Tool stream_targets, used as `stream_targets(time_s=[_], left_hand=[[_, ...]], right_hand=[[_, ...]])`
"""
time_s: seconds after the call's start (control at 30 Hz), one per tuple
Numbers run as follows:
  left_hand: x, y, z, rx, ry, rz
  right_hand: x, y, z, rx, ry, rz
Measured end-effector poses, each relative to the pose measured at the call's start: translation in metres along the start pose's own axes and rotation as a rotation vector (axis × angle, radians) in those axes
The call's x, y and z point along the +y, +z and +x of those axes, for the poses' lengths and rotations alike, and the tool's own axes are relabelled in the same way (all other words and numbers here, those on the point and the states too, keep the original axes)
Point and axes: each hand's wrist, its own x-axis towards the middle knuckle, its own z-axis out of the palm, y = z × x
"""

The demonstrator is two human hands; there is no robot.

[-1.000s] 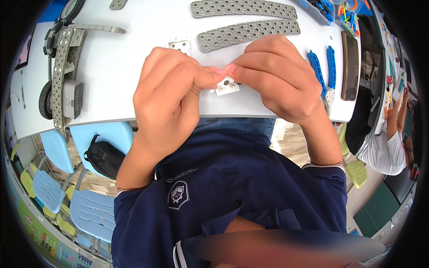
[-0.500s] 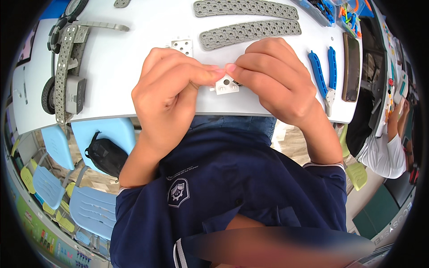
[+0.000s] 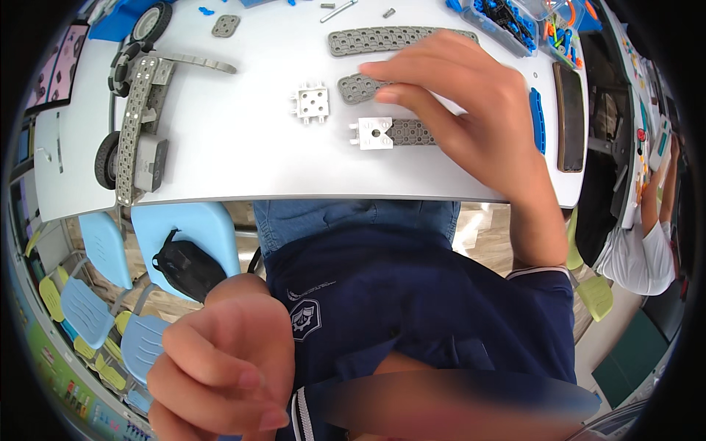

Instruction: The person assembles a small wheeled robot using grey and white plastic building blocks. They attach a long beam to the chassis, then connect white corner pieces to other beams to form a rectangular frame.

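My right hand (image 3: 471,103) hovers over the white table, its thumb and index finger apart with nothing between them. Below its fingertips lies a short grey perforated beam (image 3: 413,132) with a white plastic connector (image 3: 376,134) at its left end; the right end is hidden by the hand. A second white connector (image 3: 312,102), with pegs on its sides, rests to the left. Partly under the fingers is a grey perforated strip (image 3: 357,88). My left hand (image 3: 228,360) is raised off the table at the lower left, fingers curled in, and nothing shows in them.
A grey wheeled assembly (image 3: 131,125) stands at the left. Another long grey strip (image 3: 368,41) lies farther back. Bins of small parts (image 3: 504,26) occupy the far right corner. A phone (image 3: 569,117) and a blue tool handle (image 3: 537,121) lie along the right side.
My hands have parted from the white connector, which now lies on the table with the beam. My left hand has pulled back toward my body; the right has opened and shifted slightly up.
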Motion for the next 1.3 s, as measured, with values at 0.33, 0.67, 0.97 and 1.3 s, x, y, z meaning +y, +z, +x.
stream_targets(time_s=[0.33, 0.67, 0.97, 1.3], left_hand=[[-0.021, 0.05, 0.037, 0.199, 0.531, -0.758], [-0.001, -0.008, 0.036, -0.156, 0.291, -0.043], [-0.002, -0.016, 0.03, 0.091, 0.196, 0.356], [0.008, -0.032, 0.042, 0.066, 0.275, 0.516]], right_hand=[[-0.01, 0.032, 0.069, -0.602, 0.13, -0.123], [-0.01, 0.033, 0.066, -0.513, 0.067, -0.149], [-0.025, -0.048, 0.022, -0.109, 0.067, -0.069], [-0.14, -0.111, -0.033, -0.111, -0.041, -0.044]])
